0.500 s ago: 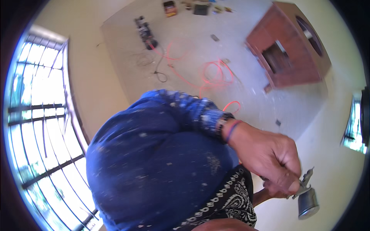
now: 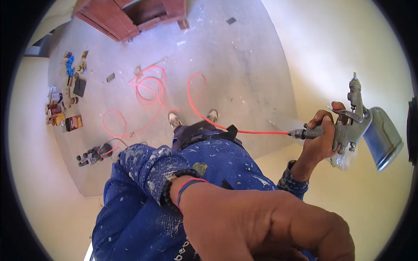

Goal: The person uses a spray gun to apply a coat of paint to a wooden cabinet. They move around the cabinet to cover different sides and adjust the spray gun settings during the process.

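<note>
My right hand (image 2: pixel 321 139) grips a metal spray gun (image 2: pixel 358 114) by its handle, on the right. A metal paint cup (image 2: pixel 383 138) is attached to the gun, tilted. An orange-red air hose (image 2: pixel 257 132) joins the gun's handle end and runs left across my front to the floor. In the near foreground my left hand (image 2: pixel 257 217) crosses my body, bracelets at its wrist. Its fingers curl inward, apart from the gun, and their tips are hidden. Paint flecks cover my blue sleeves.
Hose loops (image 2: pixel 150 89) lie on the floor beyond my feet. A small dark compressor-like machine (image 2: pixel 93 155) stands at left. Cans, boxes and a blue cloth (image 2: pixel 69 66) sit farther left. A reddish-brown wooden cabinet (image 2: pixel 106 19) stands at the far side. A pale wall (image 2: pixel 344 48) rises at right.
The view has swung round: cabinet and cans now appear farther left, and the barred window has left the main view. My left hand has come nearer, apart from the gun in my right.
</note>
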Motion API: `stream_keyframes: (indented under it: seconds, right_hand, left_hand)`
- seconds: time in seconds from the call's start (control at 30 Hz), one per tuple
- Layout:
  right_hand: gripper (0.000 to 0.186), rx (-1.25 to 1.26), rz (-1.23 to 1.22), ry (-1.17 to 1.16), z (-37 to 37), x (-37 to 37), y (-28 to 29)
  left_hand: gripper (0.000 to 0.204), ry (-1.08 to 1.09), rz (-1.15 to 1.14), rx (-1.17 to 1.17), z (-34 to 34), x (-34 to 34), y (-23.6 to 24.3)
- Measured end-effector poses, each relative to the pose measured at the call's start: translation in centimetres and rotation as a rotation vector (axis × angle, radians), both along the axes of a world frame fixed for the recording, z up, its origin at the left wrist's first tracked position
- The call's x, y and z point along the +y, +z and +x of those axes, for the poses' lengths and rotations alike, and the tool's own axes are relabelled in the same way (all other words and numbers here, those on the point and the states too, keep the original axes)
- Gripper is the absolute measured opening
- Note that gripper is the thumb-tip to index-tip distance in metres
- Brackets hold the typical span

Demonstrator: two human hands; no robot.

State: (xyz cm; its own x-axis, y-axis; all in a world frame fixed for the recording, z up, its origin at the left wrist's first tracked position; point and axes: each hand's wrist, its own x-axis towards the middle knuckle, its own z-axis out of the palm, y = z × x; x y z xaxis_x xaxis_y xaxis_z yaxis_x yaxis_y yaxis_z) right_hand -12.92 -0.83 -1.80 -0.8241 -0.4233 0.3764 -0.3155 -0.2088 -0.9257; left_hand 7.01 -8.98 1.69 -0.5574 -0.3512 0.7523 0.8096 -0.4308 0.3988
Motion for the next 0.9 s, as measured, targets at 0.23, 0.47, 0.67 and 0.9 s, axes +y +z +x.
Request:
stream_keyframes:
  seconds: [0.23,0.47,0.67,0.9]
  right_hand:
    - [0.034,0.037,0.191,0.117,0.6,-0.2,-0.2]
    - [0.031,-0.058,0.172,0.323,1.7,-0.6,-0.1]
    - [0.035,0.076,0.193,0.294,4.5,-1.1,1.6]
    - [0.035,0.134,0.237,0.180,9.5,-2.0,2.3]
  left_hand:
    - [0.022,0.132,-0.016,-0.040,1.4,0.9,-0.2]
    - [0.022,0.304,-0.228,-0.114,6.2,1.9,3.7]
    - [0.023,0.355,-0.308,-0.143,12.5,1.4,6.0]
    - [0.025,0.394,-0.239,-0.140,21.8,1.5,4.2]
